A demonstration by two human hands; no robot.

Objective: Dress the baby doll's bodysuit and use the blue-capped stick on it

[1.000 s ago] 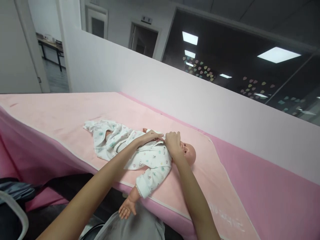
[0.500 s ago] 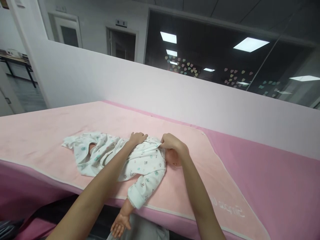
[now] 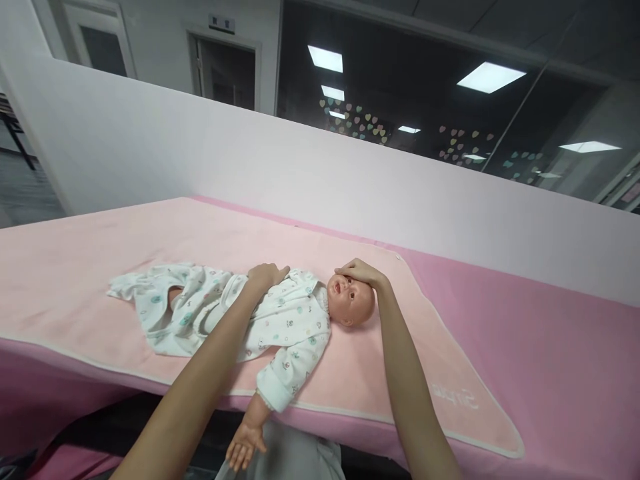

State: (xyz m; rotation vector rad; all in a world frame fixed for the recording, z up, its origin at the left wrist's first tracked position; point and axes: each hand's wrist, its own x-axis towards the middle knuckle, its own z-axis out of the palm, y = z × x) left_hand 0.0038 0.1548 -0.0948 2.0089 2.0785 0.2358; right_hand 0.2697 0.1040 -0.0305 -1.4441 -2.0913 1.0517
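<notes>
While the doll [image 3: 287, 320] is lying lengthwise on the mat [image 3: 150, 233], its head [image 3: 353, 303] pointing to the person's right, the nearer right hand [image 3: 361, 269] is curving over this head. The left hand [image 3: 266, 275] is resting on the trunk. Whether the bent fingers are gripping, I cannot tell.

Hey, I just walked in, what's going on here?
Someone is handling a baby doll lying on its back on a peach mat. The person's left hand rests on the doll's printed outfit, and the right hand is at the far side of its head. The doll's near arm extends past the mat's near edge.
</notes>
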